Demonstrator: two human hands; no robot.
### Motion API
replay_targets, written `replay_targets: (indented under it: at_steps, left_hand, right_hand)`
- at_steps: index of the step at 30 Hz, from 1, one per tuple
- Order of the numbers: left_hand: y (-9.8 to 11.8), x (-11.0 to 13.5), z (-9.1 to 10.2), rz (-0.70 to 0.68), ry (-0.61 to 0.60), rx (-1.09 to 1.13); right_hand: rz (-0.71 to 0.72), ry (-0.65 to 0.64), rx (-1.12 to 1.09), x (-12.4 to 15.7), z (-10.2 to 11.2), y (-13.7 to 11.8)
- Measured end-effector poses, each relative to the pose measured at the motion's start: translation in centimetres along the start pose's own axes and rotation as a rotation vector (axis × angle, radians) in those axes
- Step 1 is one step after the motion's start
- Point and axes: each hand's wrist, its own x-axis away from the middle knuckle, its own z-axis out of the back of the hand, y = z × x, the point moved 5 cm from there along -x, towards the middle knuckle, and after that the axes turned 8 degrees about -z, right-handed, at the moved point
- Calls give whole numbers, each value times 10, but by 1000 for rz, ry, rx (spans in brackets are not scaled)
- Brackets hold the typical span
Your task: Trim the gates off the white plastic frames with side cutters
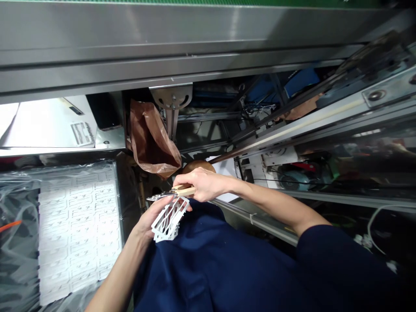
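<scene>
Two hands in view: the left hand (147, 221), half open, cradles a white die-cut lattice stack (169, 219) before the navy shirt (201, 264). I rate it light, stiff and fragile at its thin struts, best held by the edges. The right hand (204, 184) grips a wooden-handled knife (183, 190) closed, just above the stack.

The right hand (203, 184) is covering most of the wooden handle (185, 190) of the tool, and the tool's thin metal end (160, 196) is showing too small to identify. The white frame (169, 219) is hiding part of the left hand (150, 221). The bottom edge is cutting off the left forearm (110, 281). The plastic film (22, 208) is veiling the stacked sheets (78, 234), whose printing is too small to read.
</scene>
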Motion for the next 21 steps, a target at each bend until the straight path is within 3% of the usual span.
replay_targets:
  at_steps: [6,11,13,16,18,21]
  left_hand:
    - [-1,0,-1,4,21,2]
    - [12,1,-6,-160,-88,-91]
    - [23,7,-7,-274,-52,-269]
    - [41,21,-9,-455,108,-694]
    - [49,30,-17,-555,169,-913]
    - [53,38,-30,-707,179,-1042]
  right_hand:
    - [-24,19,8,-1,-3,1]
    - [-79,159,-48,2,0,8]
    - [-122,245,-107,5,2,11]
    - [-205,321,-304,9,-2,18]
    - [-248,293,-517,10,-12,21]
    - [-249,201,-818,10,-26,21]
